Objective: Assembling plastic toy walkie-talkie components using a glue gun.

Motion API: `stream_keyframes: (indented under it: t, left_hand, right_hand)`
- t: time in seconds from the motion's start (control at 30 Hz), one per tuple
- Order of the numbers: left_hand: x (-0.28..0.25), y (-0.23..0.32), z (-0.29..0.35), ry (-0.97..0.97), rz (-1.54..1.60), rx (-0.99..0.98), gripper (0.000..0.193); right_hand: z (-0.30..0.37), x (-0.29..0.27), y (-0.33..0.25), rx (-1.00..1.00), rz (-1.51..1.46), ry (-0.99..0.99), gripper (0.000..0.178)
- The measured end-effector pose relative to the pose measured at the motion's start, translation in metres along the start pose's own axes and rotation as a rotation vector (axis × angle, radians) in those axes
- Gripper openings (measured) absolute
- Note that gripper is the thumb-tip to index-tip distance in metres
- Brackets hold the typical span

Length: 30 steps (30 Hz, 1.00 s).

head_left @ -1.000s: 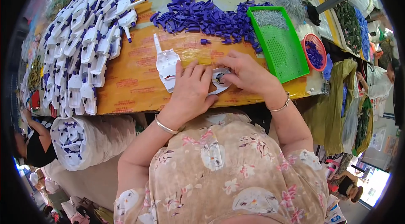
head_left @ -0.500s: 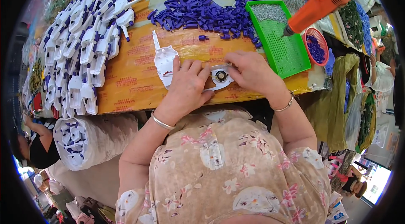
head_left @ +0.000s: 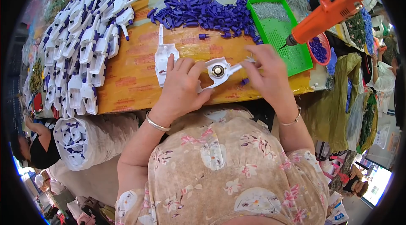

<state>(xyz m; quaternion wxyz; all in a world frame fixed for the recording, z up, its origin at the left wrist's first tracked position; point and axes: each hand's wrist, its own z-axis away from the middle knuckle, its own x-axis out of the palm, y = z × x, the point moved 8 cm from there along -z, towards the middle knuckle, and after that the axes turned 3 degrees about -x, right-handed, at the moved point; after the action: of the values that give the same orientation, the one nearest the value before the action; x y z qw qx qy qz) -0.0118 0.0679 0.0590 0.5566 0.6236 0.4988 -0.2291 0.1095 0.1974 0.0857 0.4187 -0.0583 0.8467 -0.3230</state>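
Observation:
A white plastic housing half [head_left: 218, 82] with a round metal part [head_left: 218, 70] in its middle lies in front of me. My left hand [head_left: 182, 82] steadies its left side between thumb and fingers, and the forefinger of that hand touches a second white housing half [head_left: 165, 55] whose narrow handle points away. At the right, my right hand [head_left: 268, 70] has thumb and forefinger around the first housing's handle end; the exact contact is partly hidden. A small purple piece [head_left: 245, 81] sits on the table beside this hand.
Stacked white housings with purple parts [head_left: 84, 43] fill the left. Loose purple pieces [head_left: 207, 15] lie at the back. A green tray [head_left: 302, 57] of small metal parts and a red basket [head_left: 325, 57] stand at right. An orange power screwdriver [head_left: 325, 13] hangs over the tray.
The housing under my hands has turned, and its handle now shows pointing right. My right hand has moved right, and the second housing has shifted and straightened. The screwdriver has swung slightly.

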Motion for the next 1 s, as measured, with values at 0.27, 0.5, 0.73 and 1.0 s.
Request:
stream_keyframes:
  t: [0.27, 0.5, 0.73, 1.0]
  left_hand:
    - [0.004, -0.055, -0.004, -0.093, 0.897, -0.384, 0.023]
    - [-0.013, -0.090, -0.003, 0.028, 1.162, -0.483, 0.023]
    - [-0.045, -0.114, 0.021, 0.106, 1.153, -0.520, 0.020]
    - [-0.050, -0.090, 0.033, -0.036, 0.950, -0.257, 0.004]
  right_hand:
    - [0.012, -0.006, -0.005, -0.001, -0.164, 0.198, 0.008]
    - [0.015, 0.032, 0.005, 0.130, -0.301, 0.063, 0.006]
    - [0.021, 0.063, 0.006, 0.182, -0.481, -0.036, 0.004]
    - [0.018, 0.079, -0.010, 0.176, -0.531, -0.114, 0.002]
